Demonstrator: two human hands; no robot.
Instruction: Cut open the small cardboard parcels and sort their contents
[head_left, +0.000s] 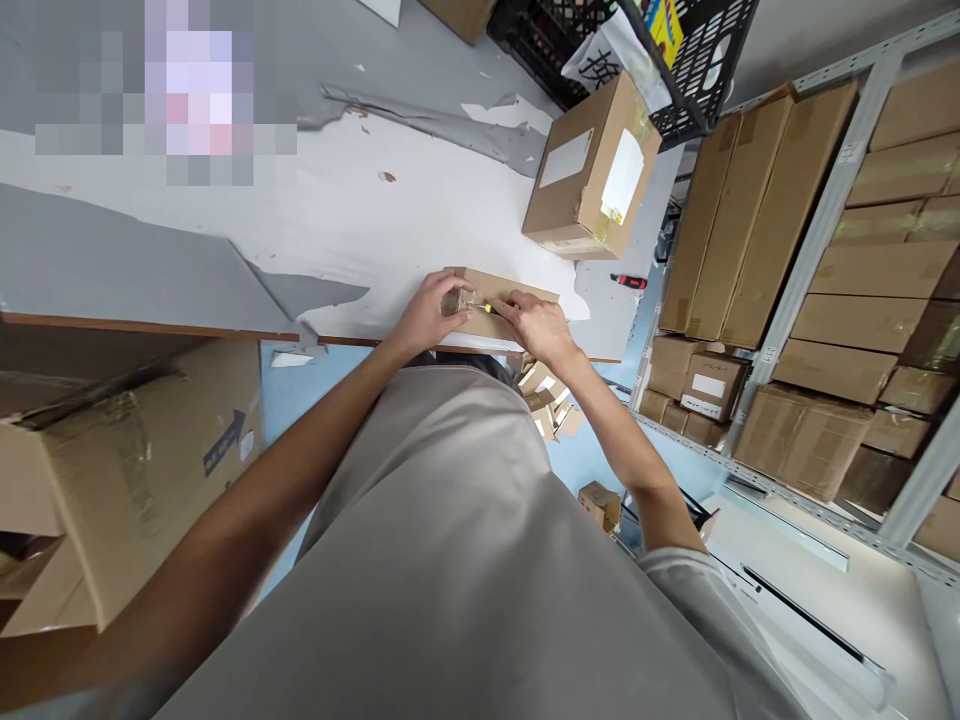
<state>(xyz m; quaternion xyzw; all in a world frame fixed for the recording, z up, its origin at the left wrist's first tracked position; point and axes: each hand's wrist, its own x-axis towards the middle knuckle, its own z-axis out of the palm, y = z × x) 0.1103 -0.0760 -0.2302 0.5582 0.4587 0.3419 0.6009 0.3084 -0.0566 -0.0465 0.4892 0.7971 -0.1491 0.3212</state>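
My L hand [421, 312]: thumb & fingers curved, gap btwn. R hand [541, 328] near it, palm down, fingers curled in. L forearm [311, 440] runs back-L of grip; R forearm [611, 415] back-R.

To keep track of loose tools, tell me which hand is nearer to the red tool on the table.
Right. The right hand is over the small carton, left of the red tool; the left hand is farther off, at the carton's left end.
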